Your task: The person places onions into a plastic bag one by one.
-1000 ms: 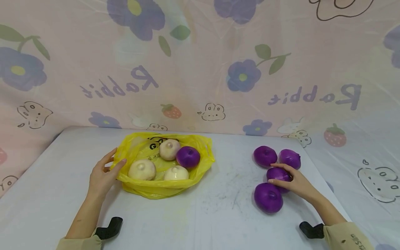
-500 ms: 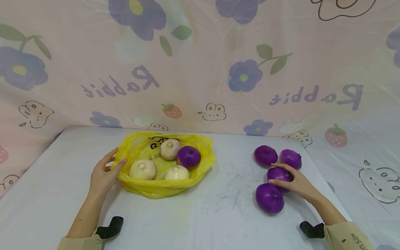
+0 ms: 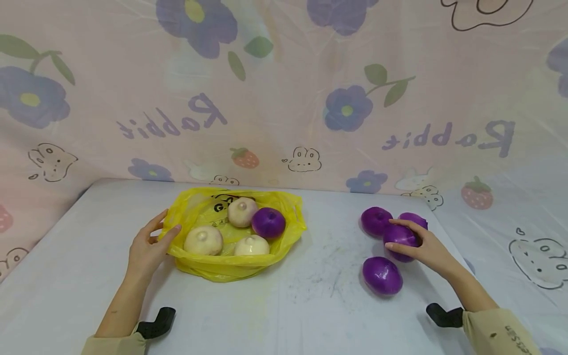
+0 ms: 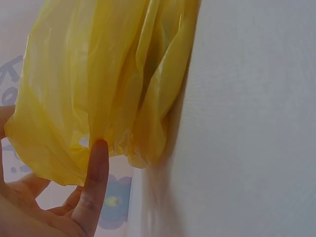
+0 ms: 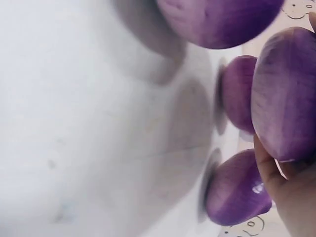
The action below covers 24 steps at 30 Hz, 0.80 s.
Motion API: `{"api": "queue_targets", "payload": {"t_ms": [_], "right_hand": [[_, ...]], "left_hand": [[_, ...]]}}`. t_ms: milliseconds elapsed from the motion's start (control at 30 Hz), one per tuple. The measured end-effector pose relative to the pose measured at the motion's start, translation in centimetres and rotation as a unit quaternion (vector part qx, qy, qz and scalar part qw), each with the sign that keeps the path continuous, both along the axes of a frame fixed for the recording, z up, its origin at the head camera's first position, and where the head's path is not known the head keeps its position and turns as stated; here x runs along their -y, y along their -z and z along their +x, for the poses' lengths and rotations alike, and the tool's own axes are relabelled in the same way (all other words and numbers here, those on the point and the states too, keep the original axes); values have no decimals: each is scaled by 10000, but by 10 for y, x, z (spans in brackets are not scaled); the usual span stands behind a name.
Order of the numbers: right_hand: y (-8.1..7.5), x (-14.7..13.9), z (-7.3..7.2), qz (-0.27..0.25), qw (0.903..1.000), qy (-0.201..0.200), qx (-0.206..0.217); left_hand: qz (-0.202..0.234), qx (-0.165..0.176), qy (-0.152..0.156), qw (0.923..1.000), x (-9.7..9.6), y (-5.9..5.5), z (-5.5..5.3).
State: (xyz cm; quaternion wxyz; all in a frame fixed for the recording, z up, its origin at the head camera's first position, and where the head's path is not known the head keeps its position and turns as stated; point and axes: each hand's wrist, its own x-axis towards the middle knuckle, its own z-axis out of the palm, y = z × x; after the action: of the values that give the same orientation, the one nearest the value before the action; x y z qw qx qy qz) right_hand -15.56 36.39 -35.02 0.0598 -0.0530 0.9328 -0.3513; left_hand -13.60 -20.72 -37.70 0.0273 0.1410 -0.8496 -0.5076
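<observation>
My left hand (image 3: 147, 250) pinches the left edge of a yellow plastic bag (image 3: 213, 271) between thumb and fingers; in the left wrist view the thumb (image 4: 97, 173) lies against the film. The bag's mouth is spread wide. Inside lie a purple onion (image 3: 268, 223) and three whitish onions, one (image 3: 203, 241) at the left. On the right, my right hand (image 3: 431, 249) grips another purple onion (image 3: 399, 236), raised off the table in the right wrist view. Around it lie three more purple onions: one (image 3: 375, 221) behind, one (image 3: 414, 218) partly hidden by the hand, one (image 3: 382, 277) in front.
The white table (image 3: 310, 276) has faint dark scuffs between the bag and the loose onions. A patterned cloth (image 3: 284, 98) with flowers and rabbits hangs behind the table and down its right side.
My right hand has lifted its purple onion up and slightly back, away from the front onion, which has tipped over a little. The left hand and the bag stay put.
</observation>
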Motion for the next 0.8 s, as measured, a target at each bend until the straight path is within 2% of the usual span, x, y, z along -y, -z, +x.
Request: {"api": "queue_targets", "payload": {"t_ms": [233, 400, 800], "right_hand": [[-8, 3, -4, -195, 9997, -103, -59], [-10, 6, -6, -145, 9998, -74, -99], [-21, 35, -17, -255, 9990, -337, -114]], "left_hand": [[-15, 77, -59, 10000, 0, 1, -1], [-35, 48, -56, 10000, 0, 2, -1], [-50, 6, -92, 9999, 0, 1, 0]]}}
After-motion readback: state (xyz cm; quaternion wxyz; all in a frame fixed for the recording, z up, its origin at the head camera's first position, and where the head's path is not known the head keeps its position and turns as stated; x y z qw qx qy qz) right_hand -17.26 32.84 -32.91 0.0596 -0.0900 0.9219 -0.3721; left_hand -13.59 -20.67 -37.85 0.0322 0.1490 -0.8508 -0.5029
